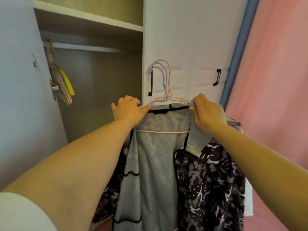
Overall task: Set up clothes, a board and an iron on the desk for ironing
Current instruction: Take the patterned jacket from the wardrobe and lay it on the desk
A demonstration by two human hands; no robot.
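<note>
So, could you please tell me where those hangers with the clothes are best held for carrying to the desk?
Probably by the two sloping shoulders of the hangers, from above, where the left hand and right hand already grip them. The hooks stand bunched upright between the hands, and the clothes hang straight below.

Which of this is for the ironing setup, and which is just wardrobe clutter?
Job: grey garment, patterned garment, their hangers, left hand and right hand holding them.
Clutter: spare hangers on rail, door handles.
</note>
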